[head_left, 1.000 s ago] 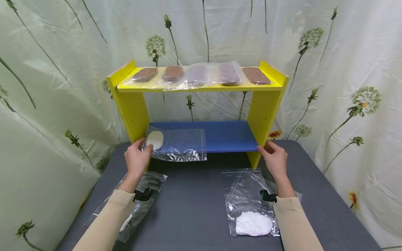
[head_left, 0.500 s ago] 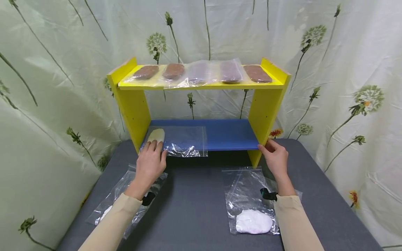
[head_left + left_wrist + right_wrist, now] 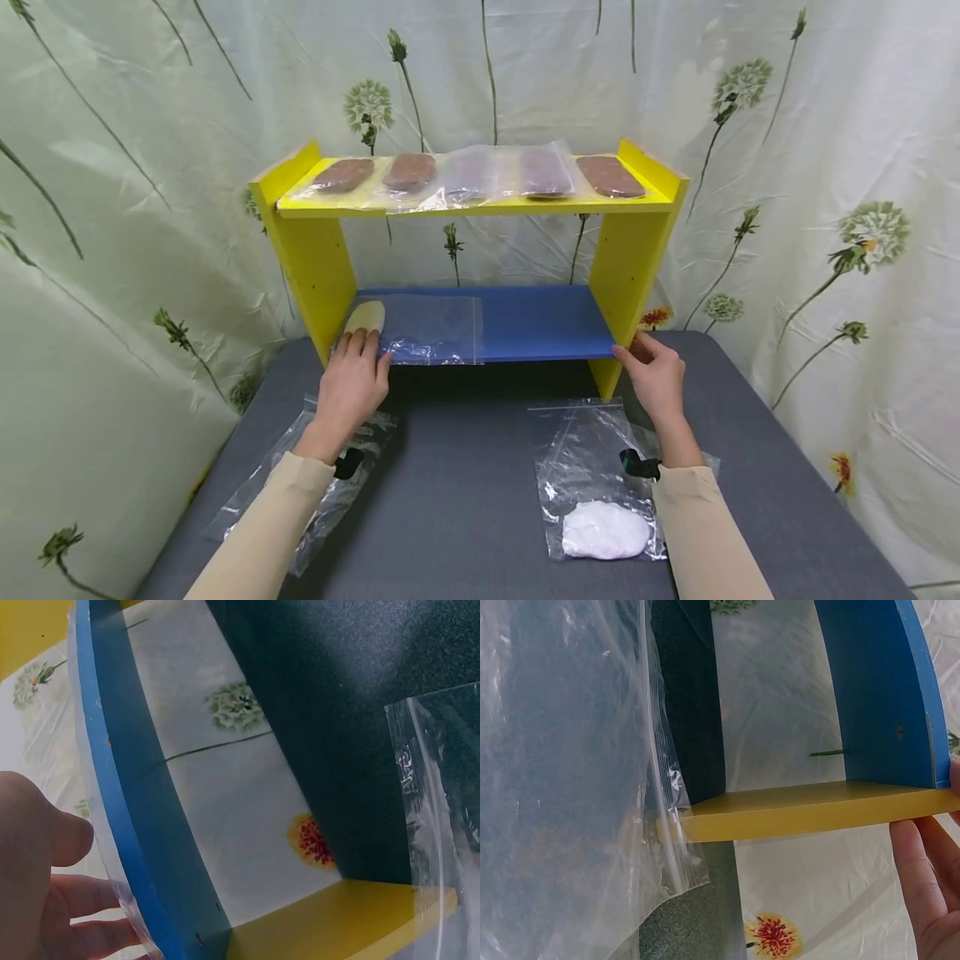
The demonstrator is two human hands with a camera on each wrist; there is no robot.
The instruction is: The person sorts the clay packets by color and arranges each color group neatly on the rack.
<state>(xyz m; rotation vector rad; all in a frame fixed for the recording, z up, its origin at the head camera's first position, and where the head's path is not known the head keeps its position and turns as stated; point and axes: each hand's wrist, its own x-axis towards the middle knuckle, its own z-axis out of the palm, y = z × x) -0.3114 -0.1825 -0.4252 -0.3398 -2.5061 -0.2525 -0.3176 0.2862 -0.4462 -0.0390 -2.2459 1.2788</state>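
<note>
Straight fingers of my left hand (image 3: 351, 385) rest on a zip bag (image 3: 431, 321) at the left end of the blue shelf (image 3: 547, 321). Under the fingertips, inside the bag, is a flat cream-coloured slab (image 3: 367, 315), partly covered by them. The bag's zip end points right and its near side reaches the shelf's front edge. My right hand (image 3: 657, 379) grips the right side panel of the yellow shelf unit (image 3: 633, 267), thumb by the blue shelf's front corner and fingers along the panel's outer face (image 3: 825, 817).
Along the yellow top board lie several bagged reddish-brown slabs (image 3: 408, 172). A zip bag with a white lump (image 3: 606, 530) lies at the right on the dark table (image 3: 465, 500). Another clear bag (image 3: 352, 467) lies under my left forearm. Patterned cloth (image 3: 795, 167) hangs behind and at the sides.
My left hand has shifted from pinching the bag's left edge to lying on the slab. The bag and slab have moved slightly back on the blue shelf. My right hand keeps its place.
</note>
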